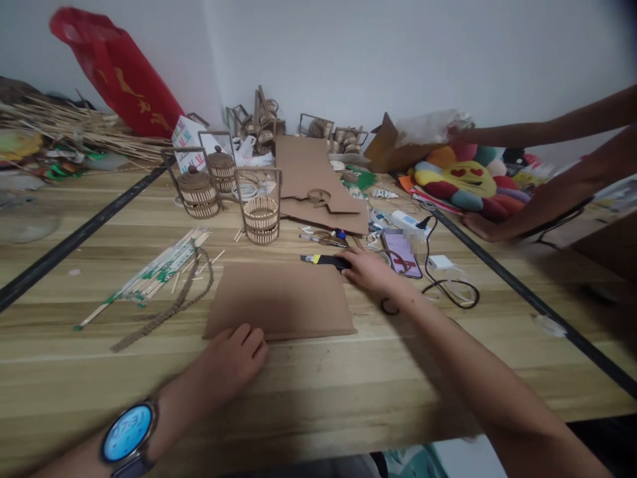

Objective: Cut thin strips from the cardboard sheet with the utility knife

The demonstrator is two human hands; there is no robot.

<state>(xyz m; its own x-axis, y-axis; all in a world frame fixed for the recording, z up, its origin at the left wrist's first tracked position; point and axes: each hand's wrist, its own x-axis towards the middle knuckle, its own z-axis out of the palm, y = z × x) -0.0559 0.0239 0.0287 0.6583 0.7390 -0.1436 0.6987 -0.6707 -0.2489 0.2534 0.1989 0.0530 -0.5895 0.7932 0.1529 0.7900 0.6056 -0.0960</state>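
Observation:
A rectangular piece of brown cardboard lies flat on the wooden table. My left hand, with a watch on its wrist, rests at the cardboard's near left edge, its fingers curled together; whether it pinches the edge cannot be made out. Beyond the far right corner, my right hand has its fingers around the black end of a yellow and black utility knife. The knife points left along the cardboard's far edge. Left of the cardboard are a bundle of wrapped sticks and a curved brown strip.
Small stick buckets with tall handles stand beyond the cardboard, near a larger cut cardboard sheet. On the right are a phone, a white charger and cables. Another person's arms reach in beside a colourful cushion.

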